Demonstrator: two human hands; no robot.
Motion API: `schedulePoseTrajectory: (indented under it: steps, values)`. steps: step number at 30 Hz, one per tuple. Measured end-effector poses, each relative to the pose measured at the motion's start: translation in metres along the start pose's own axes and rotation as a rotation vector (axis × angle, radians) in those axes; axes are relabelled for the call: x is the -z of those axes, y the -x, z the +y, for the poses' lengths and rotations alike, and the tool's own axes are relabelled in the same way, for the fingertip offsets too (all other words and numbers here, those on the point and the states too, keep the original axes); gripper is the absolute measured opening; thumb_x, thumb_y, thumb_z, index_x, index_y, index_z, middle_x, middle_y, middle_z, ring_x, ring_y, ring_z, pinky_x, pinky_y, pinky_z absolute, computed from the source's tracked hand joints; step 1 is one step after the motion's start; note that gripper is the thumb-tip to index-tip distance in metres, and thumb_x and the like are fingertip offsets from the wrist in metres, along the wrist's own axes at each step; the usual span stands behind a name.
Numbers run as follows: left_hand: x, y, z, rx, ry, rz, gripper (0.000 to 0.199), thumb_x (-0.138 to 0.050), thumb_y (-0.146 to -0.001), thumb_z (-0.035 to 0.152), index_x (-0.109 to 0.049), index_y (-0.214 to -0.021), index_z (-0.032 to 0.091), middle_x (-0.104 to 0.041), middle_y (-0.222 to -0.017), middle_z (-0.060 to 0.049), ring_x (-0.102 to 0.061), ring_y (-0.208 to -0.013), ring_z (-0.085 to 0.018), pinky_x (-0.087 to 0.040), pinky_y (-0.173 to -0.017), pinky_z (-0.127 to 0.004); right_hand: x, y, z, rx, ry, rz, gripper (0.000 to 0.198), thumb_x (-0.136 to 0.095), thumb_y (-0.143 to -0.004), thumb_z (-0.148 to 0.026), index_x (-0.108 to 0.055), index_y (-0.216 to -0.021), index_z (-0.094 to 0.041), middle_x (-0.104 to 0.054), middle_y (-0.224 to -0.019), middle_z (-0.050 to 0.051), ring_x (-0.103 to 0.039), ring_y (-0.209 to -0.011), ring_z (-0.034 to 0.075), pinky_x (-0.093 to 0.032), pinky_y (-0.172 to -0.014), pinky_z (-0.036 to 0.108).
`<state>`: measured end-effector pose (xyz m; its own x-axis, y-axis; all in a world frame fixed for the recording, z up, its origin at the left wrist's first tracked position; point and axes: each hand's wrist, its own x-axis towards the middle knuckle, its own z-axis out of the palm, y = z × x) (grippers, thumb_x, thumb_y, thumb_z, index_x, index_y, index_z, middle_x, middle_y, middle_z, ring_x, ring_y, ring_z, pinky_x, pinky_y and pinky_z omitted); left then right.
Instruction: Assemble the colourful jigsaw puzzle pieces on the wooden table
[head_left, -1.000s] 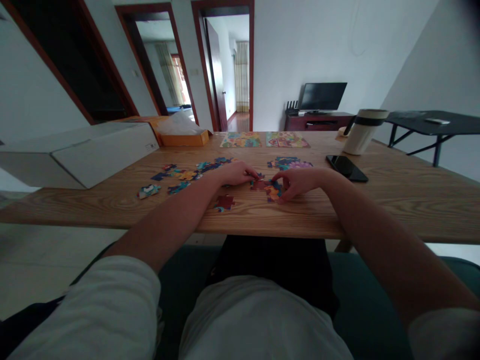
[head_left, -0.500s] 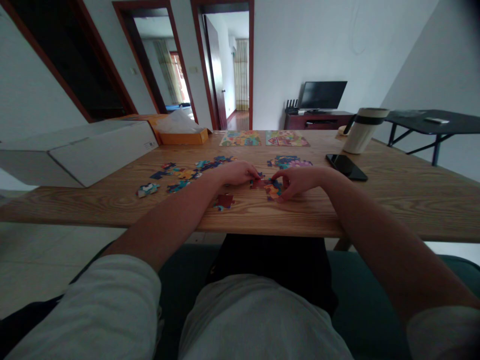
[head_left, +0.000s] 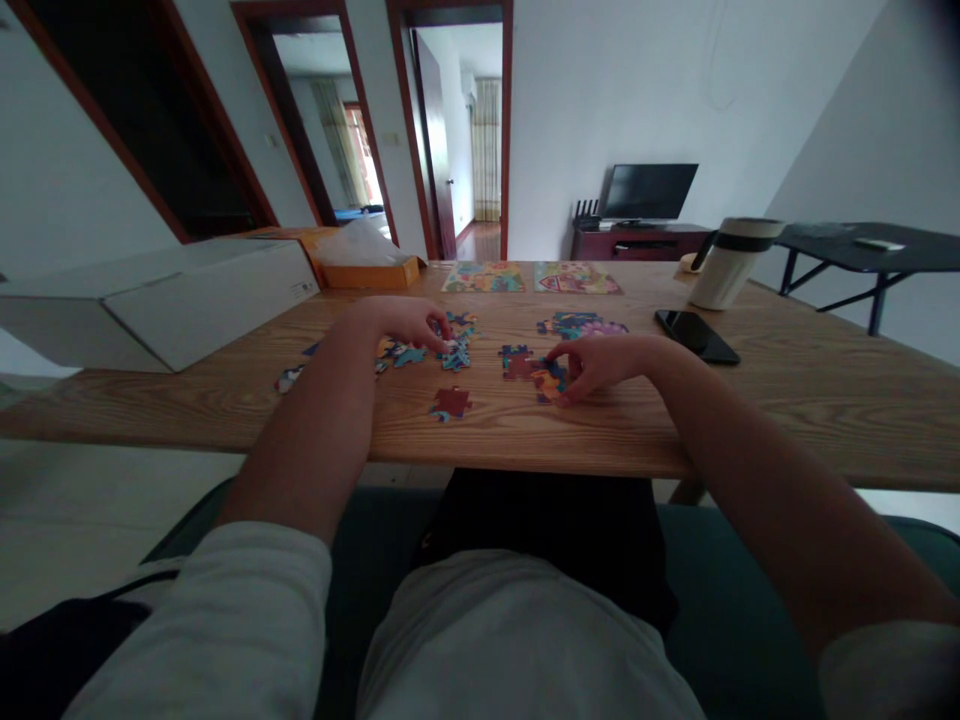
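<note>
My left hand (head_left: 412,320) is over the loose pieces left of the middle, thumb and fingertips pinched at a bluish jigsaw puzzle piece (head_left: 456,354). My right hand (head_left: 604,365) grips an orange and blue puzzle piece (head_left: 549,382) flat on the table, index finger at its far side and thumb at its near side. Touching that piece on its left is a reddish piece with a dark blue edge (head_left: 517,363). Apart from these, nearer the table edge, lies a red-brown piece (head_left: 451,402). My left forearm hides part of the loose pieces.
More pieces (head_left: 574,325) lie beyond my right hand. Two picture sheets (head_left: 484,277) rest at the table's far edge. A black phone (head_left: 694,336) and a white mug (head_left: 727,270) stand right. A white box (head_left: 210,300) and an orange box (head_left: 371,274) occupy the left.
My left hand has left the reddish piece in the middle and moved left to the loose pieces. My right hand stays on the orange and blue piece.
</note>
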<state>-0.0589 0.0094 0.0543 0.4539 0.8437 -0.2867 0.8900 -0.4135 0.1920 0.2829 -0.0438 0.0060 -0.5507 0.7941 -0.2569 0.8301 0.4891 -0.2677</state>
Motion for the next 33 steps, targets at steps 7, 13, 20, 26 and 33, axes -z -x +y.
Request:
schedulePoseTrajectory:
  steps: [7,13,20,26,33]
  values:
    - [-0.013,-0.018,-0.001,0.088,-0.098,0.067,0.049,-0.067,-0.076,0.057,-0.072,-0.106,0.02,-0.076,-0.097,-0.006,-0.066,-0.082,-0.019,-0.044,-0.067,-0.024,0.003,0.001,-0.002,0.001,0.015,0.003,0.096,-0.071,-0.063,-0.081,-0.06,-0.14,-0.025,-0.075,-0.103,0.009,-0.07,-0.092,0.033,-0.05,-0.077,0.039]
    - [-0.016,-0.017,0.023,-0.057,-0.05,0.102,0.039,-0.062,-0.083,0.047,-0.07,-0.108,0.018,-0.076,-0.103,-0.006,-0.067,-0.085,-0.017,-0.045,-0.067,-0.023,0.002,-0.001,-0.003,0.004,0.048,0.029,0.091,-0.071,-0.063,-0.08,-0.063,-0.137,-0.026,-0.074,-0.106,0.009,-0.07,-0.095,0.033,-0.05,-0.08,0.04]
    - [-0.017,-0.013,0.029,-0.064,-0.036,0.083,0.044,-0.065,-0.079,0.048,-0.07,-0.11,0.017,-0.076,-0.1,-0.006,-0.067,-0.083,-0.019,-0.047,-0.069,-0.025,0.002,0.001,-0.004,0.019,0.038,0.019,0.089,-0.074,-0.065,-0.075,-0.061,-0.138,-0.026,-0.074,-0.107,0.008,-0.07,-0.092,0.031,-0.05,-0.076,0.038]
    - [-0.013,-0.015,0.018,-0.044,-0.079,0.115,0.041,-0.059,-0.083,0.051,-0.071,-0.103,0.017,-0.075,-0.099,-0.006,-0.066,-0.087,-0.019,-0.045,-0.068,-0.024,-0.002,0.008,-0.053,0.2,-0.009,0.168,0.075,-0.07,-0.076,-0.069,-0.064,-0.136,-0.025,-0.073,-0.112,0.009,-0.069,-0.093,0.027,-0.05,-0.08,0.035]
    - [-0.013,-0.012,0.028,-0.046,-0.088,0.112,0.04,-0.059,-0.083,0.052,-0.071,-0.099,0.018,-0.075,-0.095,-0.005,-0.065,-0.085,-0.019,-0.044,-0.07,-0.025,-0.031,-0.01,-0.113,0.312,0.216,0.263,0.077,-0.048,-0.083,-0.083,-0.076,-0.113,-0.017,-0.073,-0.112,0.017,-0.069,-0.096,0.033,-0.049,-0.082,0.04]
